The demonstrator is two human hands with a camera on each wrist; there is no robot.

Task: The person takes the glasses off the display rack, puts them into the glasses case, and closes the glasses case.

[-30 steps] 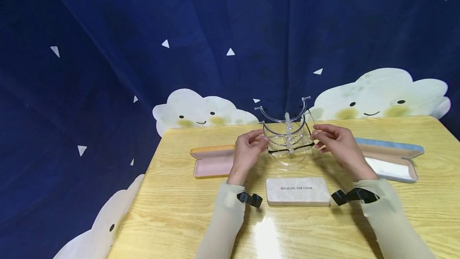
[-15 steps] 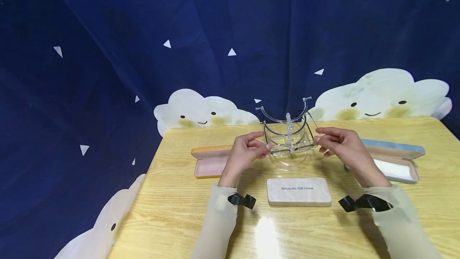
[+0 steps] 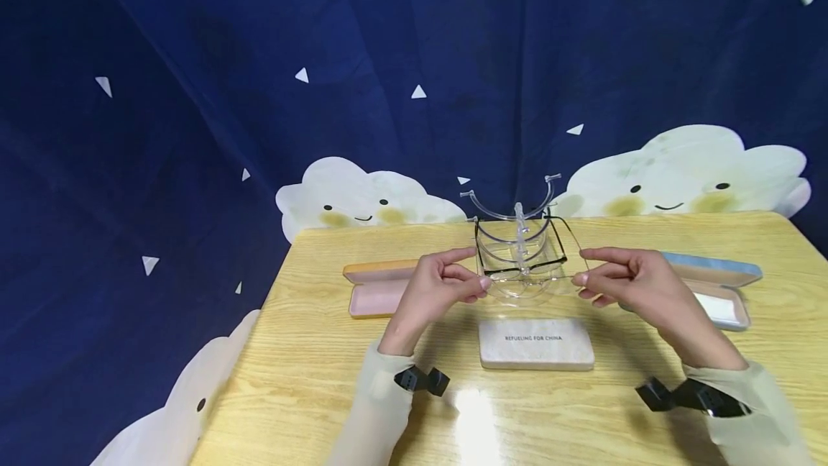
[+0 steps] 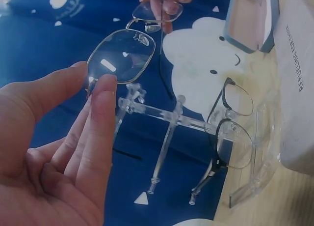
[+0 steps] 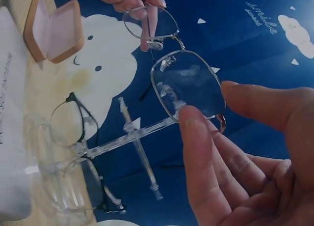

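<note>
Both hands hold one pair of thin metal-rimmed eyeglasses [image 4: 122, 54] by its outer ends. My left hand [image 3: 436, 290] pinches one side between thumb and finger, at the hinge. On the opposite side, my right hand [image 3: 637, 286] does likewise. The lenses [image 5: 189, 83] face me, and the arms reach away toward a clear acrylic display stand [image 3: 520, 225]. Lower on that stand sits a second pair, black-browed eyeglasses [image 4: 230, 123], with its arms spread. In the head view the held pair overlaps the front of the stand; the wrist views show it above the stand's rods.
A closed white glasses case [image 3: 536, 344] with printed lettering lies before the stand. An open orange case [image 3: 382, 290] stands at left, an open blue case [image 3: 718, 293] with a white cloth at right. Behind the wooden table [image 3: 310, 394] hangs a dark blue curtain [image 3: 414, 34].
The metal-rimmed eyeglasses have come toward me, away from the stand, with both hands drawing back and slightly apart. The black-browed pair stays on the stand, now seen more plainly.
</note>
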